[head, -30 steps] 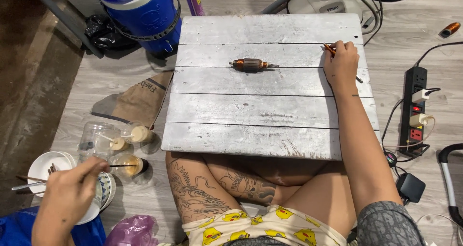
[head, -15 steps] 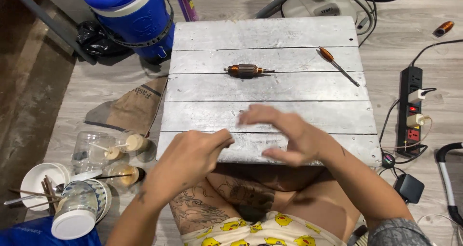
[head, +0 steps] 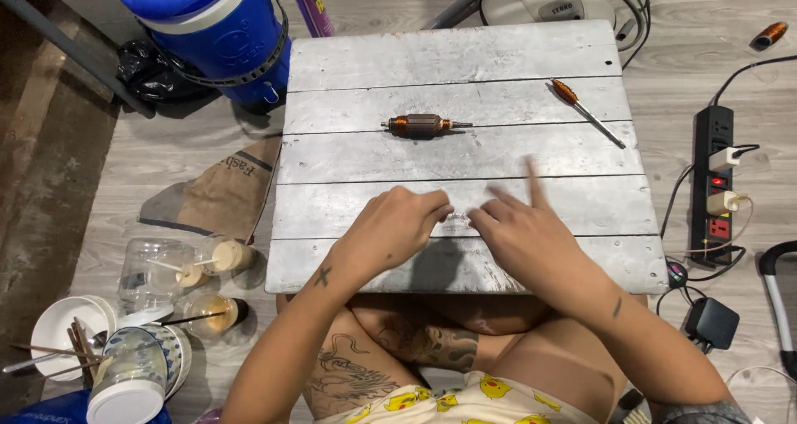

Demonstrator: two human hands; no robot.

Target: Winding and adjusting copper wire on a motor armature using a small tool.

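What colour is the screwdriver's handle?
Orange-brown, on the screwdriver in the head view.

1. This looks like an informal home workshop set up on the floor: a person sits cross-legged at a low bench (head: pixel 465 58) of grey painted planks.
2. Repair gear lies about: a copper-wound motor armature (head: pixel 423 126), a screwdriver (head: pixel 586 112) and a power strip (head: pixel 717 187) with plugs in it.
3. Household things crowd the wooden floor (head: pixel 124 183): a blue water cooler (head: pixel 212 29), stacked bowls (head: pixel 91 341) and plastic cups (head: pixel 158 270).
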